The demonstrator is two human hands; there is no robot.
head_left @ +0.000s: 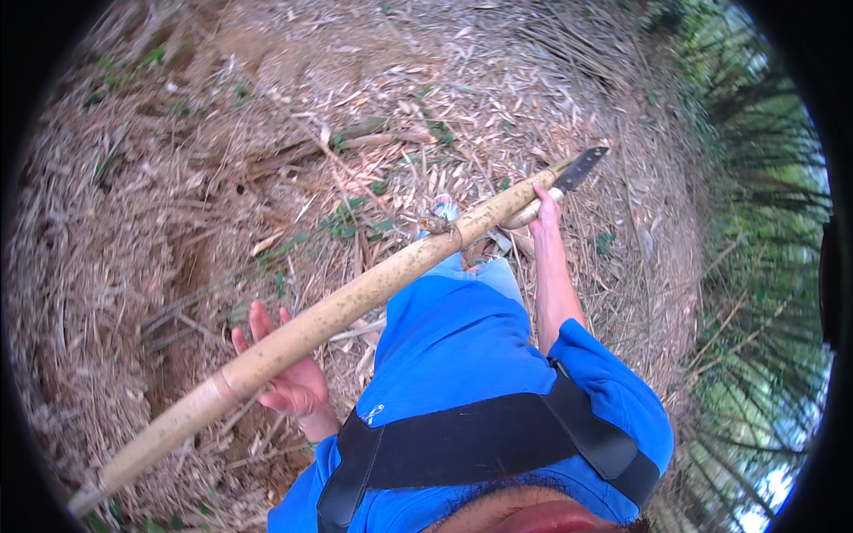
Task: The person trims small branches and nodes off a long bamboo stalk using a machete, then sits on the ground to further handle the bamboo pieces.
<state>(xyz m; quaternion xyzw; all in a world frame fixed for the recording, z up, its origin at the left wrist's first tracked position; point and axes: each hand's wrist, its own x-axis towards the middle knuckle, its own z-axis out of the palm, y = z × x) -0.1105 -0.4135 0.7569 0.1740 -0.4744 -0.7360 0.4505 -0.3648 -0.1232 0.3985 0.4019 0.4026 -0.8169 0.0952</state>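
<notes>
A long pale-yellow bamboo pole (346,293) slants across in front of my body, from low on the left to upper right. Under its left part lies my left hand (298,386), palm up, with fingers stretched out and apart beyond the pole. My right hand (547,213) is closed around the light handle of a machete (582,170), beside the pole's far end. The dark blade points away to the upper right. Whether my right fingers also grip the pole, I cannot tell. A stubby cut knot (435,224) sticks out of the pole's side.
Dry leaves and bamboo litter (480,98) cover the ground, with a fallen branch (382,138) ahead. Small green plants (342,218) grow through it. Tall green growth (755,178) stands on the right. One shoe (442,206) shows behind the pole.
</notes>
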